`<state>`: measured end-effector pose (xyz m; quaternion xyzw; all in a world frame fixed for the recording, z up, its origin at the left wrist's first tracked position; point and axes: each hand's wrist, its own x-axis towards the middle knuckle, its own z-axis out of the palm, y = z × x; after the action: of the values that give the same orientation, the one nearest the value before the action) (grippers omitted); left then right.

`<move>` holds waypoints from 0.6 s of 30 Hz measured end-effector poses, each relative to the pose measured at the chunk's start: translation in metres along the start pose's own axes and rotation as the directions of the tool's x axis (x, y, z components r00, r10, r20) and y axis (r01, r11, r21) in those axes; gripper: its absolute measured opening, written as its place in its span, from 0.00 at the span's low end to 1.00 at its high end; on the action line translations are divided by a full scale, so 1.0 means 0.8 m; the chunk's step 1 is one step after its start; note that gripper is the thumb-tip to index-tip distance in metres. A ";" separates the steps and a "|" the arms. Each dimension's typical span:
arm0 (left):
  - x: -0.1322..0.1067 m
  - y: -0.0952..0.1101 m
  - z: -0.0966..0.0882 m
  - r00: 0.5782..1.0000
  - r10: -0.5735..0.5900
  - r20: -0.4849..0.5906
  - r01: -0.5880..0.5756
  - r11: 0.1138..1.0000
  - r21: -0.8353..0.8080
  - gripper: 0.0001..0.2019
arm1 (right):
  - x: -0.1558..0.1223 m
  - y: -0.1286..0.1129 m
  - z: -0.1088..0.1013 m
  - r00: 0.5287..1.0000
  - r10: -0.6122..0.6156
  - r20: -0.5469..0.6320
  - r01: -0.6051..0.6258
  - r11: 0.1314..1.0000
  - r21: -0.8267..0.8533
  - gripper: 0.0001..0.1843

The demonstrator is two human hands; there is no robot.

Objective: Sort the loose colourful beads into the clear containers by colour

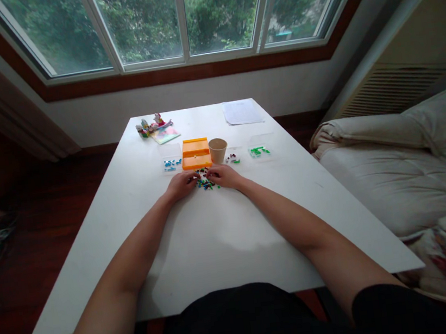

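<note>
Your left hand (184, 183) and right hand (225, 176) are flanking the piece pile (208, 184), leaving you a narrow gap between. Straight ahead, the orange case (195, 145) and paper cup (218, 154) are standing close together, blocking a low forward pass. The blue-piece tray (169, 153) is hemming in the case's left; a small tray (239, 151) and the green-piece tray (272, 149) are sitting rightward. Bare tabletop (222, 249) is stretching between your forearms (138, 246).

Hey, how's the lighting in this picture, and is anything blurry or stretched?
In the head view, daylight enters by the window, with soft sheen on the white table and shadow by the left forearm; the same head view stretches toward its edges, and the small coloured pieces look soft.
</note>
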<state>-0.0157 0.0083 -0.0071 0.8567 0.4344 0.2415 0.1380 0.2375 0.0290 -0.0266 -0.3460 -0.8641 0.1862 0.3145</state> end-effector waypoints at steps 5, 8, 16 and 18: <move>0.000 -0.002 0.002 1.000 0.012 0.003 -0.012 1.000 0.008 0.12 | 0.001 0.002 0.001 1.000 -0.006 -0.001 0.006 1.000 0.003 0.08; 0.001 -0.003 0.002 1.000 0.006 0.004 -0.006 1.000 0.009 0.12 | 0.000 0.002 0.000 1.000 -0.005 -0.002 0.005 1.000 0.002 0.08; 0.000 -0.002 0.002 1.000 0.004 -0.003 -0.004 1.000 0.003 0.13 | 0.000 0.004 0.002 1.000 0.006 -0.004 -0.006 1.000 -0.010 0.08; 0.000 -0.002 0.002 1.000 0.008 0.002 -0.008 1.000 -0.001 0.13 | 0.000 0.005 0.002 1.000 0.004 -0.003 -0.004 1.000 -0.007 0.08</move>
<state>-0.0156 0.0092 -0.0089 0.8586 0.4307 0.2414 0.1378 0.2383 0.0315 -0.0301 -0.3491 -0.8637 0.1832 0.3140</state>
